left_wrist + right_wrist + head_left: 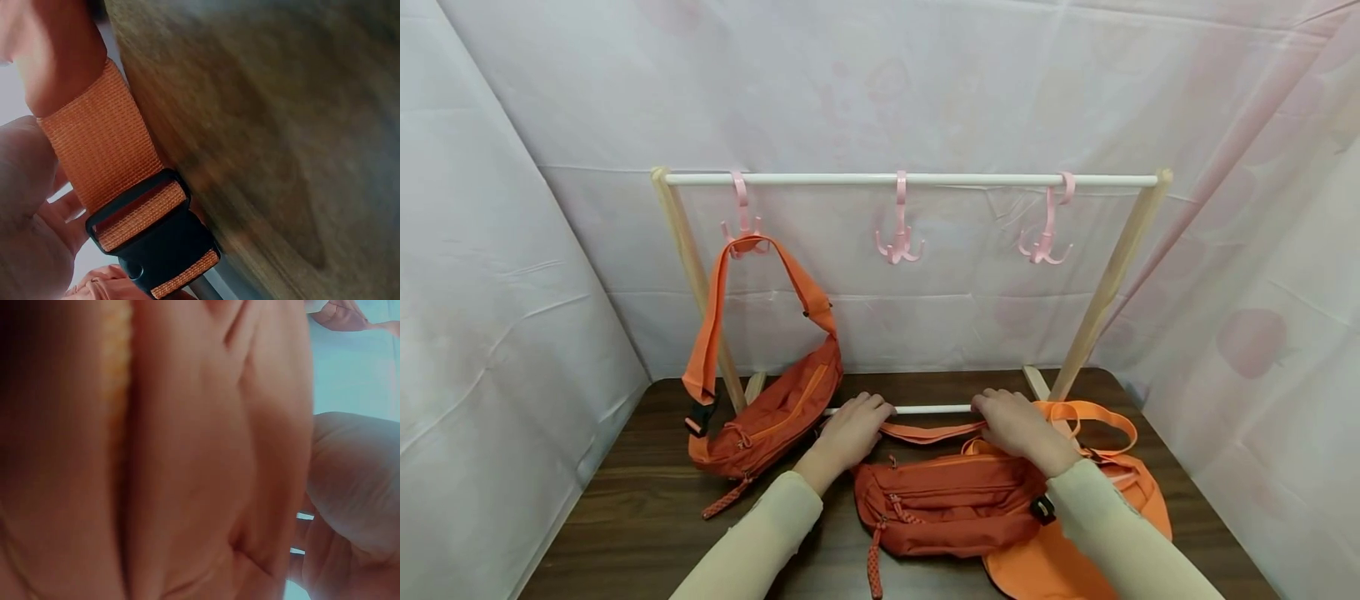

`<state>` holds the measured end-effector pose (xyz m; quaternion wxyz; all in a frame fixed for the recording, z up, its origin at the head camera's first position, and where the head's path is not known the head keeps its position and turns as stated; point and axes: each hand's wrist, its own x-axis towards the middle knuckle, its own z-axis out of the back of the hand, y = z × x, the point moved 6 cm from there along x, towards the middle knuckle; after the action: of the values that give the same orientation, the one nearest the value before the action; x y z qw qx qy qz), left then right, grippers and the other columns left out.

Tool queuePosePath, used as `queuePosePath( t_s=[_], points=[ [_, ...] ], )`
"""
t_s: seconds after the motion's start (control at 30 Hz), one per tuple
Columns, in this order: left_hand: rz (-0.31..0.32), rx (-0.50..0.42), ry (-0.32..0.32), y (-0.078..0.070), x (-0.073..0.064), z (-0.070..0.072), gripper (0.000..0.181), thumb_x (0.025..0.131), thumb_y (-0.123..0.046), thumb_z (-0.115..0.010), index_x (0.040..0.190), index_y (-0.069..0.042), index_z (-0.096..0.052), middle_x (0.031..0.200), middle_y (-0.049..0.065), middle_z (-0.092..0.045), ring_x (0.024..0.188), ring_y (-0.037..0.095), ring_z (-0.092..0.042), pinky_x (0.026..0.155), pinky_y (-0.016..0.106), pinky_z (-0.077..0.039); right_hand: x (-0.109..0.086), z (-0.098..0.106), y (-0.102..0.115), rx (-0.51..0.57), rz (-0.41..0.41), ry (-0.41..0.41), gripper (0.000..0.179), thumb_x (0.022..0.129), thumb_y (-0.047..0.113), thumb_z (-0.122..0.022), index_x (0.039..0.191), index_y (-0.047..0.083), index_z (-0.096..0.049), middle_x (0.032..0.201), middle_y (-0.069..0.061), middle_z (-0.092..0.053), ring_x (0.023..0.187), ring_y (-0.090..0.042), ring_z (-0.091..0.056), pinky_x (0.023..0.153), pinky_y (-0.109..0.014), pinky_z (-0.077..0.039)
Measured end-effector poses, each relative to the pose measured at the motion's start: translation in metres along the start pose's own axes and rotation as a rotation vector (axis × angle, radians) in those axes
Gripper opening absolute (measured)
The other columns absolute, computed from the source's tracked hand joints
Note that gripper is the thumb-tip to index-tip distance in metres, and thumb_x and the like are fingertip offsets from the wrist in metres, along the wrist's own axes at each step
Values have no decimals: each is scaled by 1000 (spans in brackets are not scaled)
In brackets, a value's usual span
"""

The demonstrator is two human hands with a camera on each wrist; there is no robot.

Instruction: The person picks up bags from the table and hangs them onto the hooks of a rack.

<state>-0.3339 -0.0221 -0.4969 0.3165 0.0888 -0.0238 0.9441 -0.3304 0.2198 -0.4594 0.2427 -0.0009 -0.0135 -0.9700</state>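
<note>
A dark orange waist bag [955,504] with zips and cord pulls lies on the table, its strap [925,434] raised behind it. My left hand [852,425] grips the strap's left part and my right hand [1018,425] its right part, with the strap stretched between them. In the left wrist view, orange webbing with a black buckle [169,250] crosses in front of the left hand's fingers. Red-brown fabric [187,450] fills much of the right wrist view, beside the right palm [359,487]. A similar waist bag [790,408] hangs by its strap from the left pink hook [745,225].
A rack with a white top rail [835,179] and wooden posts stands across the back. Its middle hook [900,242] and right hook [1045,242] are pink too. A brighter orange bag [1052,567] lies under the right forearm. A patterned curtain surrounds the dark wooden table [602,517].
</note>
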Motion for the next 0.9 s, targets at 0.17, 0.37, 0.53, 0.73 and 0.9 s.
queuePosePath(
  t_s=[0.17, 0.37, 0.53, 0.73, 0.9],
  points=[
    [2, 47, -5, 0, 2, -2, 33, 95, -19, -83, 127, -24, -75, 123, -3, -65, 114, 22, -58, 99, 42, -50, 1, -3, -1, -3, 10, -13, 14, 91, 8, -79, 104, 12, -73, 95, -2, -65, 89, -28, -66, 81, -51, -55],
    [7, 44, 1, -1, 4, -5, 23, 98, -18, -79, 120, -25, -78, 117, -5, -69, 108, 20, -59, 95, 42, -50, 2, -6, -1, -17, 26, -34, 8, 94, 11, -79, 95, 15, -72, 89, 1, -64, 82, -24, -65, 76, -47, -56],
    [26, 27, 21, -2, 6, -7, 17, 102, -18, -75, 116, -24, -79, 114, -5, -71, 106, 20, -61, 94, 42, -50, 2, -7, 1, 13, 21, -25, 9, 96, 14, -78, 93, 15, -69, 87, 1, -64, 76, -20, -62, 69, -42, -55],
    [50, 11, 39, -1, 6, -7, 20, 100, -19, -78, 119, -24, -77, 114, -5, -71, 108, 21, -63, 96, 43, -51, -1, -5, -2, 129, -19, -6, 6, 100, 11, -73, 99, 13, -68, 83, 2, -63, 63, -13, -55, 60, -37, -49],
    [79, -29, 26, 2, 4, -5, 32, 98, -22, -78, 129, -23, -72, 120, -3, -70, 111, 21, -64, 98, 46, -51, -4, 4, -2, 224, -28, -26, 3, 103, 10, -69, 106, 12, -67, 82, 3, -62, 62, -11, -53, 59, -35, -47]
  ],
)
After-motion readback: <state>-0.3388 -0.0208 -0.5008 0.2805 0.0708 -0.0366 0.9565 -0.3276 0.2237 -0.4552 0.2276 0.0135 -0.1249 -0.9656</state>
